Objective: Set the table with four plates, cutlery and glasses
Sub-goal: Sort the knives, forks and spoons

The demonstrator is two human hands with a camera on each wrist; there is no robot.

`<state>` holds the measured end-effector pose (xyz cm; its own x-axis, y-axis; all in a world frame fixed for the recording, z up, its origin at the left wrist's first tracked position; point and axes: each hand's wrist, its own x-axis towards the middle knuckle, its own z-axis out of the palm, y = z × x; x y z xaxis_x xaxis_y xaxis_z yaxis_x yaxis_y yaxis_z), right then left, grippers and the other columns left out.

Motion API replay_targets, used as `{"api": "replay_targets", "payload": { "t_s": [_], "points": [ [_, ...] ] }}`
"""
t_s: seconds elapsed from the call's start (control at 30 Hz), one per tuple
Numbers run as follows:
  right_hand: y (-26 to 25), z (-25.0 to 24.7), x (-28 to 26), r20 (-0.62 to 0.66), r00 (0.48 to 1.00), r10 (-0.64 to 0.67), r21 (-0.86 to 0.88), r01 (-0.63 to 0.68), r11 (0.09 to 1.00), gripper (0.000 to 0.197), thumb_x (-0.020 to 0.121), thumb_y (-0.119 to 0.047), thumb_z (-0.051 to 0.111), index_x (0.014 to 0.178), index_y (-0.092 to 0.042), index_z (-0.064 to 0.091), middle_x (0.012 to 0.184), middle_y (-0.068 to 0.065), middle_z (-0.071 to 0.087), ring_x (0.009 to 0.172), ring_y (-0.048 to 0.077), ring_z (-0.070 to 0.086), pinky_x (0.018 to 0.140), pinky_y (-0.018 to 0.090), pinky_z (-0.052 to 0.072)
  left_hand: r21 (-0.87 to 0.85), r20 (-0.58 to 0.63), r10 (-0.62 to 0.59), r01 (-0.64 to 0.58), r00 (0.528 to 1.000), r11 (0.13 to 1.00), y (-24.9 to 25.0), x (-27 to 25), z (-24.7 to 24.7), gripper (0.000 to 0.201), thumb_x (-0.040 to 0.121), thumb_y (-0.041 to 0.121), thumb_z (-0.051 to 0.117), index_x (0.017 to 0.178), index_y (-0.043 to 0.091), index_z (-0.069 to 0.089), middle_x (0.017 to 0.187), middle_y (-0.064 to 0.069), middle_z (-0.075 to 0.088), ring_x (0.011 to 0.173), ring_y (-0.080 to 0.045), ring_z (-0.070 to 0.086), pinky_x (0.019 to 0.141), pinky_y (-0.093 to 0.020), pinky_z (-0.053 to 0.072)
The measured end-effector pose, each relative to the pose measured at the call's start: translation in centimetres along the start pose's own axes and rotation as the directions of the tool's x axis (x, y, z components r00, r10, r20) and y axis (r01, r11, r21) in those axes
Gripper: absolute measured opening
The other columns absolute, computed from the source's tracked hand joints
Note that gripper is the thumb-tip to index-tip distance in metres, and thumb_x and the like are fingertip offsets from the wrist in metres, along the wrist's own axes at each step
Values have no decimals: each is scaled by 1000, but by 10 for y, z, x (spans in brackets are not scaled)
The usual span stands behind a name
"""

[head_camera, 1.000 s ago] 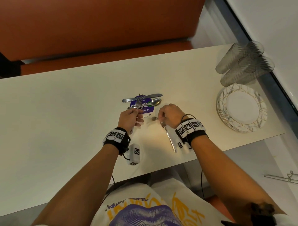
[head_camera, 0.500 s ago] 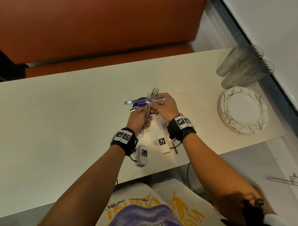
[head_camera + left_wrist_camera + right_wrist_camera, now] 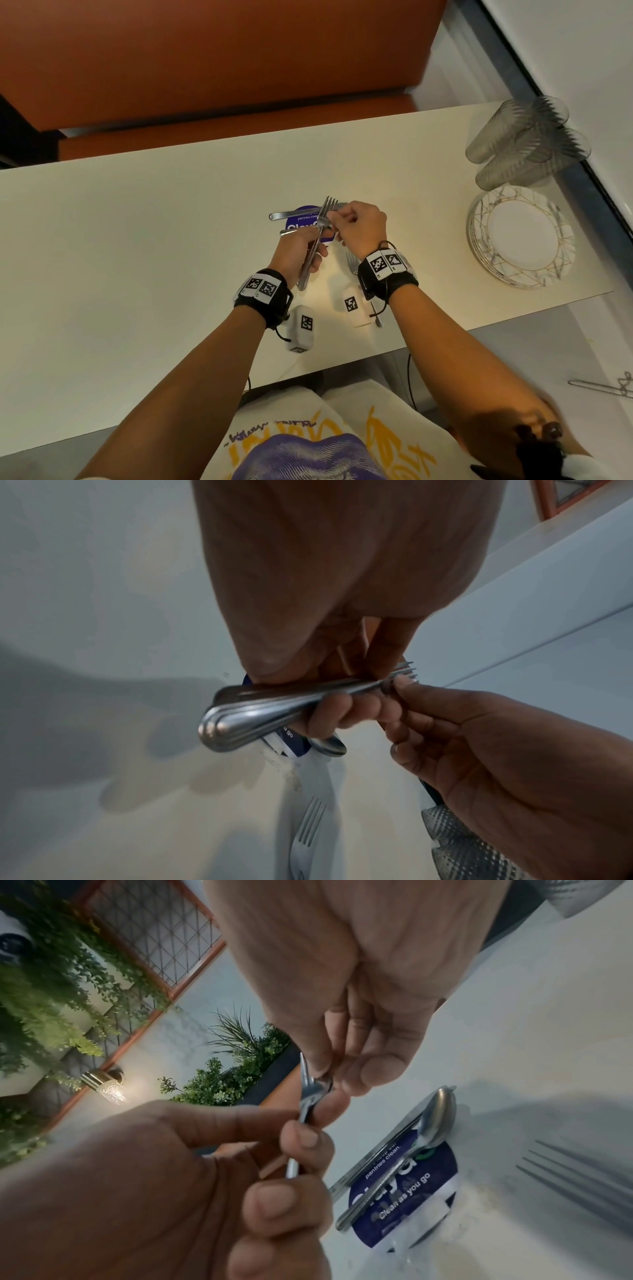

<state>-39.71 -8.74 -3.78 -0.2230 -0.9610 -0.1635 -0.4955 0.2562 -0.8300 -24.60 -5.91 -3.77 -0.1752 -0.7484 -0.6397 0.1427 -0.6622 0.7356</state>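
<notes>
While the left hand (image 3: 298, 247) clasped the forks (image 3: 317, 240), the right hand (image 3: 359, 224) (at three o'clock) pinched one neck; separating it wanted a slow, straight pull.

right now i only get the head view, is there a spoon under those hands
Observer: Yes. The right wrist view shows a spoon lying across the purple sticker on the table.
Operator: what does the sticker say
Observer: Its big line reads "Clean as you go".
Operator: where does the right hand hold the forks
Observer: In the left wrist view the right hand has its fingers pinched on the forks at the neck, just under the tines. The left hand grips the handles.
</notes>
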Motion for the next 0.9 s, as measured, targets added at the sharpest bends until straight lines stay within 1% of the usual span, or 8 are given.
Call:
{"api": "replay_targets", "payload": {
  "t_s": [0.07,0.13,0.27,0.33,0.43,0.6,0.73,0.9],
  "points": [
    [1,0,1,-9,1000,9,-2,-9,1000,18,86,-30,76,91,-14,72,75,0,74,64,19,71,63,39,62,-6,19,-5,5,1000,1000,-1,0,0,31,106,21,48,113,1,71,70,-9,61,52,-16,47,49,-27,37],
    [1,1,0,-12,1000,13,18,-13,1000,17,88,-27,75,96,-13,71,77,2,74,63,19,71,61,39,62,-19,35,-5,6,999,1000,-1,0,-1,29,106,20,47,104,7,73,69,-8,59,51,-14,46,50,-27,34],
    [2,-3,0,5,999,32,59,-33,998,23,91,-24,72,109,-11,69,82,7,76,63,17,72,56,30,60,5,36,-15,15,999,1000,0,0,1,23,105,22,49,95,12,68,65,-5,57,50,-15,45,47,-26,34],
    [3,-5,2,21,999,29,45,-30,999,21,91,-24,72,106,-10,71,81,7,76,63,19,72,57,33,61,28,28,-17,17,999,999,0,-1,2,24,104,22,50,92,13,68,63,-3,55,49,-15,45,46,-26,35],
    [3,-6,3,4,1000,30,37,-30,999,17,90,-24,73,99,-9,73,79,6,75,63,22,72,59,35,61,68,42,6,-9,999,998,0,-1,4,28,104,22,48,99,7,72,61,-2,53,47,-17,46,48,-29,37],
    [5,-10,1,13,998,54,81,-55,995,17,93,-18,69,104,-4,72,79,10,74,53,17,68,51,30,57,136,47,37,-43,998,990,-3,2,9,26,102,19,48,101,5,69,64,-3,51,49,-18,46,51,-31,38],
    [9,-13,1,23,997,75,105,-77,991,17,94,-16,68,105,-4,71,79,11,74,49,14,65,50,29,56,240,28,72,-76,997,968,-6,4,13,29,109,19,42,102,7,68,65,1,46,50,-11,38,47,-25,32],
    [13,-18,2,44,995,85,104,-89,991,19,95,-16,67,109,-5,70,80,9,74,50,13,66,50,27,55,309,34,73,-80,997,948,-9,7,17,33,111,21,38,104,9,69,66,5,46,55,-8,39,51,-22,34]
  ]
}}
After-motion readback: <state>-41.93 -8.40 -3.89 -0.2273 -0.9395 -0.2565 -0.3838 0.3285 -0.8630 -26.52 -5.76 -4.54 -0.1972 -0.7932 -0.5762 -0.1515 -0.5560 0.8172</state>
